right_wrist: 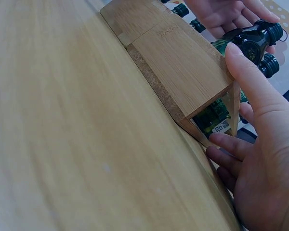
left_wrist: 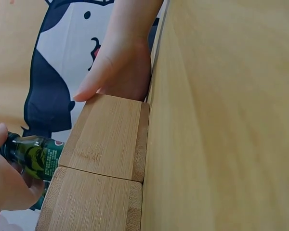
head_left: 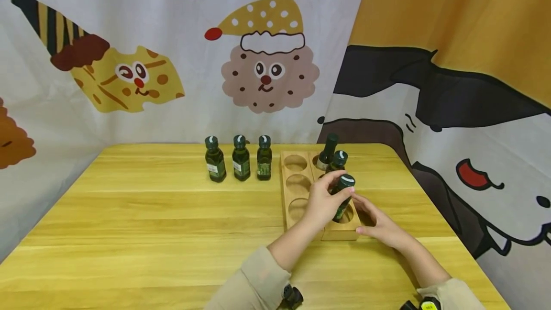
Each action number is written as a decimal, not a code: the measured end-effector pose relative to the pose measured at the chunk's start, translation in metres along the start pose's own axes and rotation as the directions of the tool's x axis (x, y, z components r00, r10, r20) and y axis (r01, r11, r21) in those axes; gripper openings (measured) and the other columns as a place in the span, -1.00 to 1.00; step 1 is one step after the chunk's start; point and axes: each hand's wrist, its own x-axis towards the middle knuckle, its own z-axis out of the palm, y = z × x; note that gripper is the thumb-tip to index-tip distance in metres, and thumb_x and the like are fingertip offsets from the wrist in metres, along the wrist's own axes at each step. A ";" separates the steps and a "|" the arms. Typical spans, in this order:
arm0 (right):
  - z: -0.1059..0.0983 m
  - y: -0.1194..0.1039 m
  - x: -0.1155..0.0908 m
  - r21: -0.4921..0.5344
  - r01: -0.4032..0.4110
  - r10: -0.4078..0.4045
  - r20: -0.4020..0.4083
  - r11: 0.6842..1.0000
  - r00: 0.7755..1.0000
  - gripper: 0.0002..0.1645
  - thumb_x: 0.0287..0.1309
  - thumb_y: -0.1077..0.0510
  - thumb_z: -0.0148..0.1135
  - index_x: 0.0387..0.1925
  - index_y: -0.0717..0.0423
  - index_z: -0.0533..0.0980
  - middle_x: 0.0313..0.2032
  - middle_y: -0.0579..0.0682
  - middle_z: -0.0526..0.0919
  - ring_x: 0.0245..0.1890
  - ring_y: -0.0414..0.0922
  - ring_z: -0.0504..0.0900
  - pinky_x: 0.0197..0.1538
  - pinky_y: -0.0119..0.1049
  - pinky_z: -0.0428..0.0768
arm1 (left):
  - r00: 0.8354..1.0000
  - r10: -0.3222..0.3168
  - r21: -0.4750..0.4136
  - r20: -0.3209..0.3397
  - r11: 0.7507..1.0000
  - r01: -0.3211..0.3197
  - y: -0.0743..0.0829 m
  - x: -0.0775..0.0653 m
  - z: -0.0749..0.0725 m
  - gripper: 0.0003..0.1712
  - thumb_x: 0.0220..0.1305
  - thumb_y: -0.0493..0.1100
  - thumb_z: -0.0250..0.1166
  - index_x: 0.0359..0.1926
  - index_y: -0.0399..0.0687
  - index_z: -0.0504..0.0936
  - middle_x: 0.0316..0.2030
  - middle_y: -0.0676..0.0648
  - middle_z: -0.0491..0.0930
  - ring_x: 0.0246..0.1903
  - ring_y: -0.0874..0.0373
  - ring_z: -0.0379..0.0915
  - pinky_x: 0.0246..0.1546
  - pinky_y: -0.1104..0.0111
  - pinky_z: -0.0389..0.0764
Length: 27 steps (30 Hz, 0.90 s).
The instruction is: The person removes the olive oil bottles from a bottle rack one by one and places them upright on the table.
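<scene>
One dark green bottle tilts at the near hole of the rack's right column; whether its base sits inside, I cannot tell. Its label print is too small to read. Two more bottles are in that column, and three bottles stand on the table. The left hand pinches the tilted bottle near its cap; the right hand, fingers spread and loosely bent, has its thumb at the rack's near corner.

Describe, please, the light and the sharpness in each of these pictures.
Head: soft light, dark shadow between the right hand and the wooden bottle holder; left wrist: tabletop grain blurred, holder's grain crisper; right wrist: tabletop soft, holder clearer.
</scene>
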 end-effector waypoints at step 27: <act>0.000 0.001 0.001 0.020 0.029 -0.030 0.018 0.999 0.999 -0.05 0.16 0.30 0.27 0.47 -0.08 0.03 0.28 0.25 0.30 0.24 0.02 0.30 0.18 -0.39 0.28 | 0.996 0.074 0.014 0.052 0.997 -0.075 0.029 0.011 -0.008 -0.56 0.27 -0.22 0.31 0.17 -0.06 0.53 -0.21 0.01 0.58 -0.26 0.29 0.53 -0.31 0.43 0.62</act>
